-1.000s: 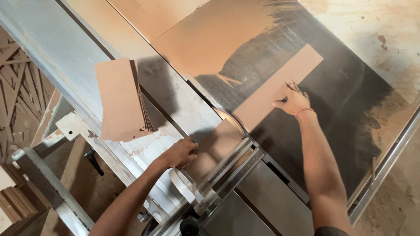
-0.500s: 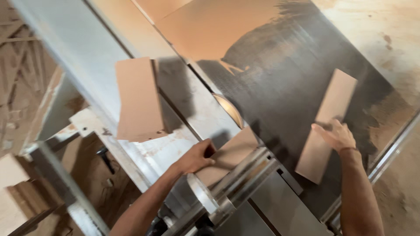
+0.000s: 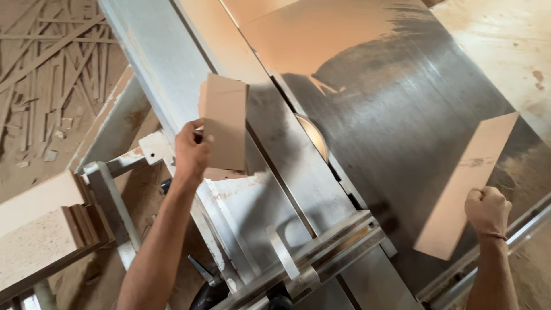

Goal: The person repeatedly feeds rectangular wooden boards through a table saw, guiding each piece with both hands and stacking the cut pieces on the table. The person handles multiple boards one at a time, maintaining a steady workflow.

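**Both hands on boards at the saw**

Left grip first: the left hand [image 3: 192, 150] is wrapped around the near edge of a small stack of boards [image 3: 225, 125], fingers curled tight on it. The stack sits over the grey metal rail [image 3: 166, 69] on the left side of the saw tabletop [image 3: 402, 115], its far end tilted up a touch; whether it rests on the rail or hangs just above it is hard to call.

Over on the right, the right hand [image 3: 488, 209] is balled into a fist, pressed against the near right edge of a long narrow board [image 3: 468, 186]. That board lies flat on the dark steel tabletop, angled away toward the upper right, well apart from the stack.

Between the two, the saw blade [image 3: 313, 135] pokes up through its slot, just beside the stack's right edge. A metal fence [image 3: 321, 247] crosses the near end of the tabletop.

Sawdust coats the far part of the tabletop. Down on the left, wood scraps [image 3: 51, 63] litter the floor, and a pale panel [image 3: 34, 224] leans against the frame.
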